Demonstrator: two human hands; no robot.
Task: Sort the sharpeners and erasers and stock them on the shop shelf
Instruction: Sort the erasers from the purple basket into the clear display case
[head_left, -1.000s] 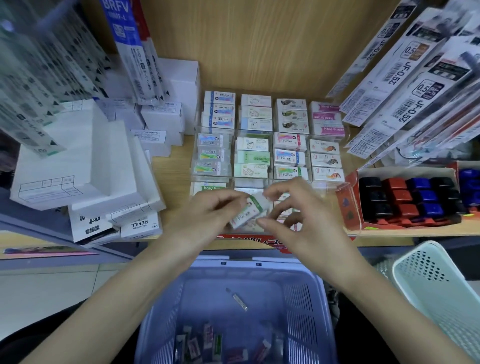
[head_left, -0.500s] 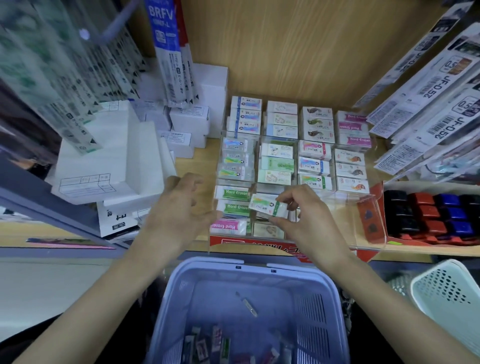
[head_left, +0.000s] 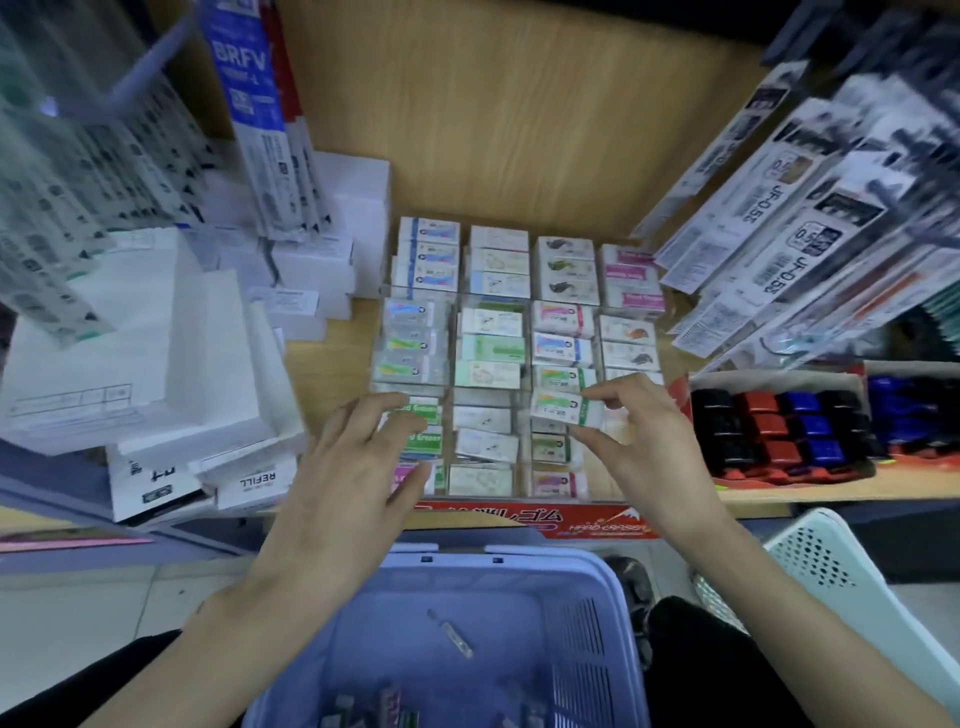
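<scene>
"brfv" stands in white on the blue hanging pack (head_left: 241, 57) at upper left. a white box (head_left: 258, 480) in the left pile reads "refill", upside down. the hanging packets (head_left: 779, 208) on the right carry "jf-0.5". the green-banded erasers (head_left: 428, 415) in the front left column say "hard eraser". the red tray front (head_left: 597, 522) bears what looks like "hard eraser" beside japanese characters. print on the eraser (head_left: 563, 408) pinched by the right hand (head_left: 644, 441) is too blurred to read.

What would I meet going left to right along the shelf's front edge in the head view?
Stacked white refill boxes, left hand, green-ended eraser, right hand pinching it, red box of black, red and blue blocks.
</scene>
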